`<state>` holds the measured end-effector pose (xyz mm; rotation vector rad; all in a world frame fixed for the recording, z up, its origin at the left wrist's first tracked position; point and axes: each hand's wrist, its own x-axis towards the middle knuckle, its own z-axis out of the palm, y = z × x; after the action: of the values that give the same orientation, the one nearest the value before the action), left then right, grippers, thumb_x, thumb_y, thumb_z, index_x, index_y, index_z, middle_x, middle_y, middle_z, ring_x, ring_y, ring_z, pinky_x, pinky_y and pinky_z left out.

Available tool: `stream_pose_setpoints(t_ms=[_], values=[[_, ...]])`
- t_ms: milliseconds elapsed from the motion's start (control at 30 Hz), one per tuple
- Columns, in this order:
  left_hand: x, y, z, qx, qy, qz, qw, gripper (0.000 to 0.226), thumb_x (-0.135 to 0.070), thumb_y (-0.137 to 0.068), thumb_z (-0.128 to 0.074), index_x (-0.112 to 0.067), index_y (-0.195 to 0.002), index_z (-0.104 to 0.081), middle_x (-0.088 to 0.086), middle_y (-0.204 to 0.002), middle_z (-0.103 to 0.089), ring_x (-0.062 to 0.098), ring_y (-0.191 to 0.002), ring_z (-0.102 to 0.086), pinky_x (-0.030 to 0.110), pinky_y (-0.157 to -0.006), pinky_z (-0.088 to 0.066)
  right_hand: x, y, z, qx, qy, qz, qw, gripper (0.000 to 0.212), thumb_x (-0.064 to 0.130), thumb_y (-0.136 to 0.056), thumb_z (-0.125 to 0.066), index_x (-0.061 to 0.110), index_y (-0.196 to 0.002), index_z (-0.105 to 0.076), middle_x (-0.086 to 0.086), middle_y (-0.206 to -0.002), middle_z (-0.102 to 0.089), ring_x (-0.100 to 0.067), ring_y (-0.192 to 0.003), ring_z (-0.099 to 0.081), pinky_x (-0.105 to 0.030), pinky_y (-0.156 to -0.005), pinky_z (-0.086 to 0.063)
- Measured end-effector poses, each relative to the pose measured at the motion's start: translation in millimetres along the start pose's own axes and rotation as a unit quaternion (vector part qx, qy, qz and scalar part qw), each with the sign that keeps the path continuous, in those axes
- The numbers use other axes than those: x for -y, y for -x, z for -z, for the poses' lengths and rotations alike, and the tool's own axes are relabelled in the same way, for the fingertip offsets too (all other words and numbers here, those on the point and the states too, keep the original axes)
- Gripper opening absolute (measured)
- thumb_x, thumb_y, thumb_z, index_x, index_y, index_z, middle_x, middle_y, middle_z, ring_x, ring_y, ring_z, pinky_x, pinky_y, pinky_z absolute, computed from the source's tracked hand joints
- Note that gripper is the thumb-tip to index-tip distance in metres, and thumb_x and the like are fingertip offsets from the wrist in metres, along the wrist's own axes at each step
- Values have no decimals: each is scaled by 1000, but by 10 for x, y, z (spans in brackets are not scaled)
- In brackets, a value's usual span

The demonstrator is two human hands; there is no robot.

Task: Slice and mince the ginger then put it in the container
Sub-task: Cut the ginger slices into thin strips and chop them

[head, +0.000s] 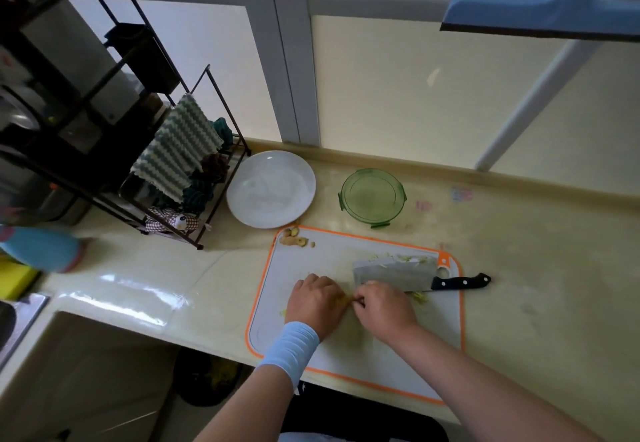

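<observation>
The ginger (293,238) is in several lots on the white, orange-rimmed cutting board (311,268): knobbly uncut pieces in the far left corner, and pale shreds along the far edge of the cleaver (391,273), which lies flat with its black handle pointing right. A yellow bit sits where the curled fingers of the left hand (315,299) and right hand (384,306) meet. The round green container (372,197) stands on the surface beyond the board.

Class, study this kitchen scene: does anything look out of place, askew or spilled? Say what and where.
The cleaver lies flat across the cutting board, skewed, its handle poking past the right edge, with ginger shreds strewn on and beside the blade. Ginger offcuts sit at the board's far left corner. Nothing looks damaged.
</observation>
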<state>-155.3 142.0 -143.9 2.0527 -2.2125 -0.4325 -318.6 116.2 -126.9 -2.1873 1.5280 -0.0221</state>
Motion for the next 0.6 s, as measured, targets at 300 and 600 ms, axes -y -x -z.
stream_pose_setpoints(t_ms=[300, 600], values=[[-47, -74, 222, -36, 104, 47, 993, 20, -32, -88, -58, -26, -104, -70, -7, -104, -65, 18, -99, -55, 31, -88, -44, -629, 31, 567, -94, 111, -90, 985, 20, 22, -74, -44, 16, -86, -59, -8, -87, -57, -32, -81, -57, -39, -66, -45], [-611, -163, 87, -9, 106, -10, 994, 25, -29, -86, -58, -29, -109, -68, -9, -111, -62, 18, -102, -53, 31, -91, -45, -1102, 304, 519, -35, 199, -115, 973, 39, -1, -77, -44, 17, -110, -54, -4, -103, -62, -28, -99, -60, -43, -82, -42]])
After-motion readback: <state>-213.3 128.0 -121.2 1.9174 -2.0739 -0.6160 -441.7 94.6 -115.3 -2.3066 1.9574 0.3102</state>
